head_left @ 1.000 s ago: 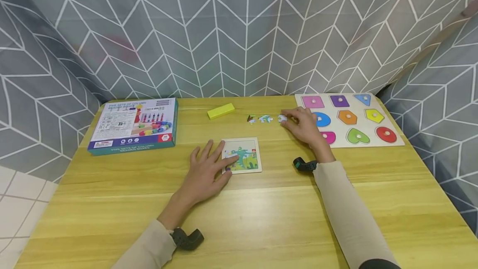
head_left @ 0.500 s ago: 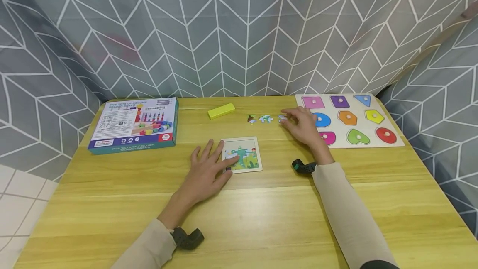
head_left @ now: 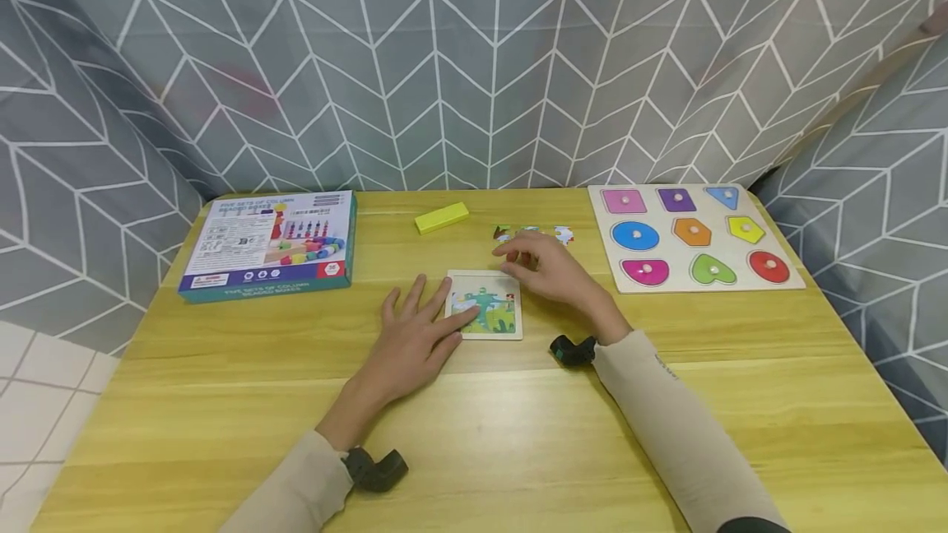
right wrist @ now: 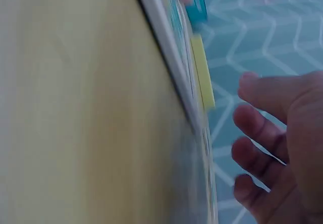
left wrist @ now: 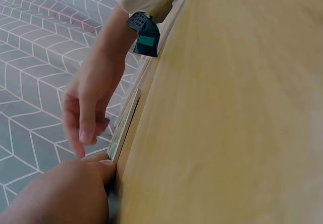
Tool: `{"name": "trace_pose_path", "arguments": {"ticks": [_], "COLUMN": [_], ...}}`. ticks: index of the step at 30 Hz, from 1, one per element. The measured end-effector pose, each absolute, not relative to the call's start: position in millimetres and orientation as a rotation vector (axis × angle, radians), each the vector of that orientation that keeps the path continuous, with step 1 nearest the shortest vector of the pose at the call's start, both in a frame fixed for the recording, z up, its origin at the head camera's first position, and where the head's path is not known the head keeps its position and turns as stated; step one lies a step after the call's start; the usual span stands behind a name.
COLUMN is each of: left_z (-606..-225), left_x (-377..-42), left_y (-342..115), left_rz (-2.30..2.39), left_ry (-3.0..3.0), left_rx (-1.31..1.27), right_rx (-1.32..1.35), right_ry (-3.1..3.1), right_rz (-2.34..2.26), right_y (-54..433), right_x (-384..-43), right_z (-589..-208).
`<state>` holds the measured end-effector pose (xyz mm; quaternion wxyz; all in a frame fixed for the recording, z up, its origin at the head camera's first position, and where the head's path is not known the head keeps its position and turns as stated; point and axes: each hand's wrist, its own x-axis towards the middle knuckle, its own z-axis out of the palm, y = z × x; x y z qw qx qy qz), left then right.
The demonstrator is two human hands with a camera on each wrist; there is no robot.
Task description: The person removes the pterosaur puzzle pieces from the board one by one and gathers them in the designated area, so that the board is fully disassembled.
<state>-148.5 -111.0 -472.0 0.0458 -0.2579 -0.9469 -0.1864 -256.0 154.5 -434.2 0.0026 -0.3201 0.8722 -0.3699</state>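
A grey curtain [head_left: 459, 64] with white zigzag lines hangs behind the wooden table [head_left: 481, 434], and beige sleeves [head_left: 681, 434] reach in over the near edge. At the right of the table lies the shape board [head_left: 666, 250], a pale panel with nine coloured, knobbed shapes in three rows. At the far left lies a teal-sided toy box [head_left: 267, 249], its printed face up. The left hand [head_left: 411, 352] lies palm down with fingers spread and straight, gripping nothing; its index finger rests across the left part of the puzzle tray and its thumb lies by the lower left corner. The right hand [head_left: 555, 274] has loosely bent fingers, the thumb apart from them and nothing seen between; it is at the tray's far right corner, and whether it touches is hard to tell. The puzzle tray [head_left: 485, 283] lies flat near the table's middle, a green dinosaur picture filling its lower part, with a bare pale strip above. Beyond it lies a yellow block [head_left: 442, 218], and to the block's right a row of small loose pieces [head_left: 564, 234], partly hidden by the right hand
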Motion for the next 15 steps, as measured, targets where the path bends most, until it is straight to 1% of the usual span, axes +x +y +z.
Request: {"name": "trace_pose_path", "arguments": {"ticks": [6, 15], "left_z": [-472, -471], "left_x": [-149, -148], "left_y": [-109, -110], "left_rz": [-0.556, -0.662], "left_ry": [-2.881, -2.802], "left_rx": [-0.788, -0.764], "right_rx": [-1.157, -1.280], "right_ry": [2.560, 2.552], "right_rz": [-1.108, -0.967], "right_y": [130, 121], "right_x": [-243, -239], "right_z": [-437, -446]}}
